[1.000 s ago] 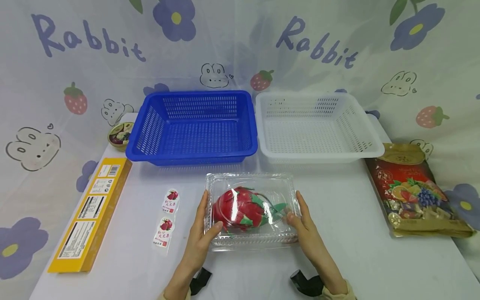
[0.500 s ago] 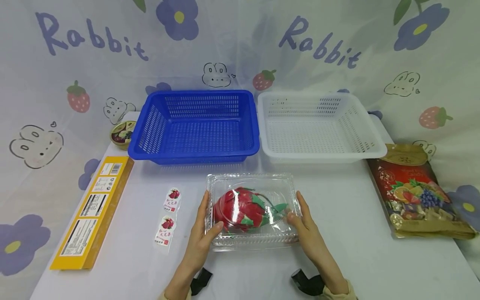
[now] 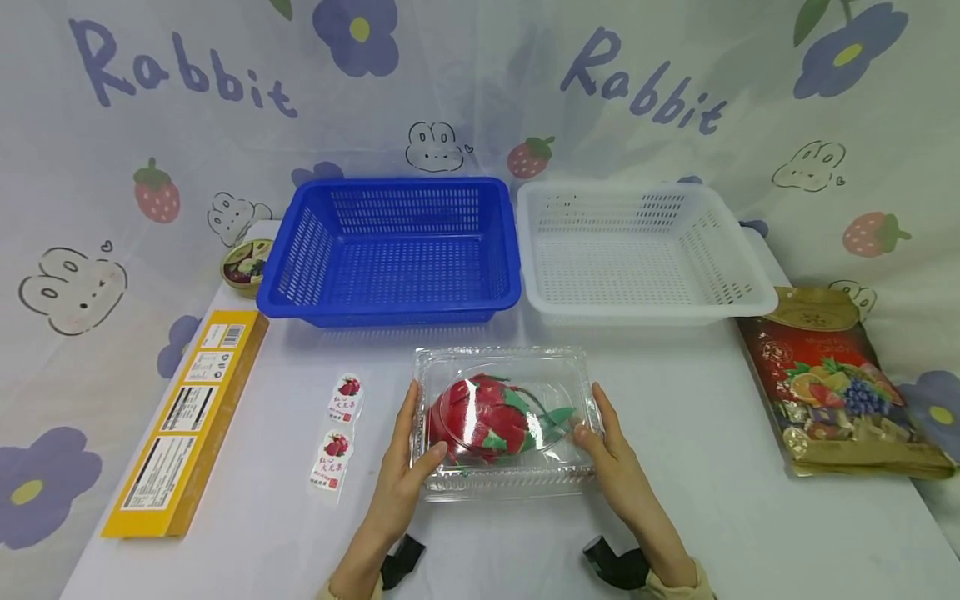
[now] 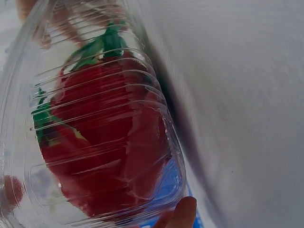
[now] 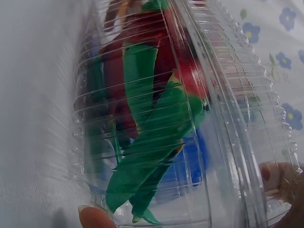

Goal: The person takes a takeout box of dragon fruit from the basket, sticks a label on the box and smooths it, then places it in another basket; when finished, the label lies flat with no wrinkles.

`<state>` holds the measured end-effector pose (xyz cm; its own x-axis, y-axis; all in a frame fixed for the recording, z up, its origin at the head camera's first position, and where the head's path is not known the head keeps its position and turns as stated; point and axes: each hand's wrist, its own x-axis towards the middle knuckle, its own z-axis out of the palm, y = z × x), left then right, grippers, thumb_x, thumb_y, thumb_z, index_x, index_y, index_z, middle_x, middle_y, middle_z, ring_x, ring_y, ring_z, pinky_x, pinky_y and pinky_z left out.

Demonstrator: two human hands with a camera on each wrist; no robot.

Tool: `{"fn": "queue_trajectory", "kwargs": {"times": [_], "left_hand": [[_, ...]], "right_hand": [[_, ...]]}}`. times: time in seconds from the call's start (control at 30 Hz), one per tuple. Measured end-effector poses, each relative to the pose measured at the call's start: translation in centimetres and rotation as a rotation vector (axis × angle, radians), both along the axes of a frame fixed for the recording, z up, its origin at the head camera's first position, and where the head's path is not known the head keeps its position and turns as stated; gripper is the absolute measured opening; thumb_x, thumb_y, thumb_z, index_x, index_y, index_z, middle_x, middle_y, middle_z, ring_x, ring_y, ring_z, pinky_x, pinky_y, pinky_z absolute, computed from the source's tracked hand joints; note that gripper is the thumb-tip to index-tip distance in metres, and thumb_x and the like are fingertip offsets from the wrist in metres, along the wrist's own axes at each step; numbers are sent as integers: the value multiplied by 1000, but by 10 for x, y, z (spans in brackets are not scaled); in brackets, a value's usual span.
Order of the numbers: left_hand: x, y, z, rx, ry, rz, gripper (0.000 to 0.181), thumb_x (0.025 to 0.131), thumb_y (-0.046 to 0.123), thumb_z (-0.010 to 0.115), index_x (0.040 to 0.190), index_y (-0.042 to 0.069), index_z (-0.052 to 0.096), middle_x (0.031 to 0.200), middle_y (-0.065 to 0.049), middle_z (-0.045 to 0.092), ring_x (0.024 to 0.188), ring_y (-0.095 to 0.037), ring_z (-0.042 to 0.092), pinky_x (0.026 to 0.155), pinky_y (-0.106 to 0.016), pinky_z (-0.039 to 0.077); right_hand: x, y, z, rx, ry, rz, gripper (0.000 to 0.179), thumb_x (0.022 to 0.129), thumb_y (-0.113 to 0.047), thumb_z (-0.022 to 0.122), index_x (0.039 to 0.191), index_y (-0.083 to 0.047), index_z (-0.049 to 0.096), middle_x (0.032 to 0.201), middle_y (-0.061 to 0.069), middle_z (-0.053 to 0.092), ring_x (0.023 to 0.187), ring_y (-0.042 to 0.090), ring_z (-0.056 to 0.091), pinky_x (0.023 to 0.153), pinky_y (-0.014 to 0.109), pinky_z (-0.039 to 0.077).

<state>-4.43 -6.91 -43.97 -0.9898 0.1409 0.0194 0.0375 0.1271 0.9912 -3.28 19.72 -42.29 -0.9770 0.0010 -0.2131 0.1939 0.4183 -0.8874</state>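
Head: I look forward and down over the desk [image 3: 690, 417] to the rabbit-print curtain [image 3: 480, 92] | Left wrist: close-up from the left end of the clear clamshell box [image 3: 510, 485] | Right wrist: just as near, from its right end | Shared by all three: dragon fruit [image 3: 491, 417]

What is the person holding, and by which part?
A clear plastic box, by its short ends: left hand on one, right hand on the other.
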Motion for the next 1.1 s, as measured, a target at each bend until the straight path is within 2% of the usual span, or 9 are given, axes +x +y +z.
{"fn": "queue_trajectory", "kwargs": {"times": [0.33,0.63,0.77,0.9,1.1], "left_hand": [[0,0,0,-2,1,4,76,93,17,52,157,19,12,164,-12,8,150,-37,1,112,-72,1],[1,0,-1,-14,-8,6,75,94,17,52,157,20,12,163,-14,9,150,-39,3,112,-72,2],[1,0,-2,-27,-9,3,74,95,16,52,157,19,12,163,-16,10,150,-39,4,113,-71,3],[1,-3,-1,-75,2,-6,72,97,17,51,157,18,12,162,-18,12,149,-41,6,114,-69,7],[-1,-9,2,-159,20,-12,68,98,20,51,157,18,15,162,-16,18,149,-39,12,116,-64,13]], "right_hand": [[-1,1,1,3,-13,6,65,103,-30,40,157,-19,5,162,21,6,143,54,12,102,78,20],[1,1,-1,7,-14,4,65,103,-30,41,157,-20,5,162,22,7,141,55,17,99,78,27],[1,2,-2,13,-15,5,65,104,-29,40,157,-20,4,162,21,6,142,55,14,101,77,25],[2,2,-3,16,-14,9,65,104,-31,40,157,-20,4,163,19,5,143,54,12,102,77,22],[2,2,-3,21,-14,16,65,104,-32,40,157,-21,4,162,20,6,142,54,14,101,77,24]]}}
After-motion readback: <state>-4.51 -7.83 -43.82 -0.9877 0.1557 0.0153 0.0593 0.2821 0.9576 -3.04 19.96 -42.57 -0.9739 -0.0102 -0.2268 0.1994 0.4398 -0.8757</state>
